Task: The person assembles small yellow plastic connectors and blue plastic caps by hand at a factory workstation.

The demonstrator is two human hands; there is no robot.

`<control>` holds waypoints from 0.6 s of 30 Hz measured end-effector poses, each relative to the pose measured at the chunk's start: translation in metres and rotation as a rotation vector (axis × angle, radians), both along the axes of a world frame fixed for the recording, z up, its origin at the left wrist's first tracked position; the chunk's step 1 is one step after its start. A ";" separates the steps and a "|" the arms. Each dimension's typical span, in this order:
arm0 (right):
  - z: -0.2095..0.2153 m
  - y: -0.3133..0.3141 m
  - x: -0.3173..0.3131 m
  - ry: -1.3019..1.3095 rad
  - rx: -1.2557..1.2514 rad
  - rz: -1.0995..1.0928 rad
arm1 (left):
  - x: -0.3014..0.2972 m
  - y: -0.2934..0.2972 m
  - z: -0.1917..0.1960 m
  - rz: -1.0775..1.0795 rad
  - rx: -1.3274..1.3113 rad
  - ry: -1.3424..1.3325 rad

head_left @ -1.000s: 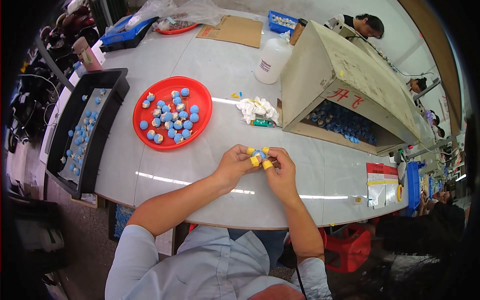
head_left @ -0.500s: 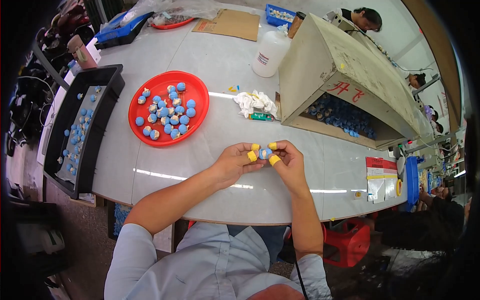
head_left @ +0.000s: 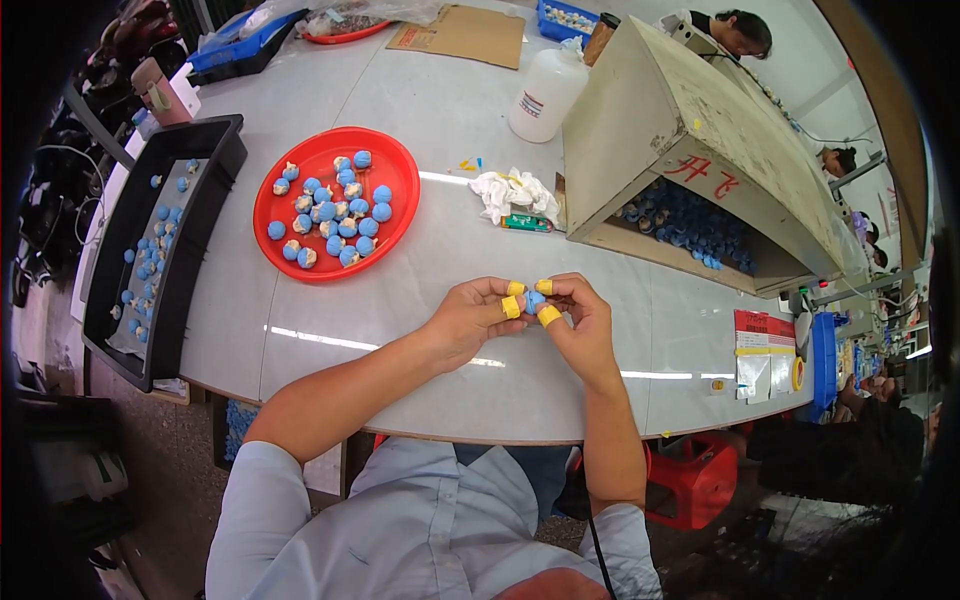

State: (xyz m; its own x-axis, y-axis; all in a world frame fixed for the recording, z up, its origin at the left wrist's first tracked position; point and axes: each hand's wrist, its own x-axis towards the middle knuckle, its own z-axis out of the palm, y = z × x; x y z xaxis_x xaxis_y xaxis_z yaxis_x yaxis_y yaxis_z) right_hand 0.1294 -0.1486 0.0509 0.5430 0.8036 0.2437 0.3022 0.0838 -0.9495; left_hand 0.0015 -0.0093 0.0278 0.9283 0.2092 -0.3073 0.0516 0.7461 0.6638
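1. Where the table's left edge curves away, a black tray (head_left: 130, 330) holds scattered blue pieces on a grey liner; it sits well clear of the hands, probably as a sorting bay.
2. Red dish (head_left: 300, 262) of blue pieces lies within the left arm's reach, likely the supply.
3. Left hand (head_left: 470, 318), yellow fingertip guards on, pinches the small blue piece (head_left: 534, 300) from its side.
4. Right hand (head_left: 578, 318), fingers closed, grips the same piece just above the table (head_left: 440, 385), in front of the chest; two-handed pinch steadies it.
5. Tilted cardboard box (head_left: 690, 130), open side toward the person, shows more blue pieces.
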 end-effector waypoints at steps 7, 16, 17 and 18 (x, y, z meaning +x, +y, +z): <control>0.000 0.001 -0.002 0.007 0.019 -0.022 | 0.000 -0.001 -0.004 0.009 -0.015 -0.025; 0.000 0.000 0.001 -0.125 -0.014 0.006 | 0.000 -0.001 -0.004 0.030 0.018 -0.029; 0.001 0.002 -0.002 -0.018 -0.058 -0.027 | 0.000 -0.001 -0.003 0.029 0.021 -0.022; 0.002 0.003 -0.005 0.090 -0.102 -0.060 | 0.000 -0.001 -0.003 0.028 0.022 -0.022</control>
State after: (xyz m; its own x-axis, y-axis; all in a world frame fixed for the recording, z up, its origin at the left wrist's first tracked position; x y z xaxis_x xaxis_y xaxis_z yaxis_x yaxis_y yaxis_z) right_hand 0.1247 -0.1457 0.0531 0.6068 0.7871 0.1108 0.2172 -0.0301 -0.9757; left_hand 0.0020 -0.0105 0.0252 0.9284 0.2419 -0.2820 0.0158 0.7326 0.6804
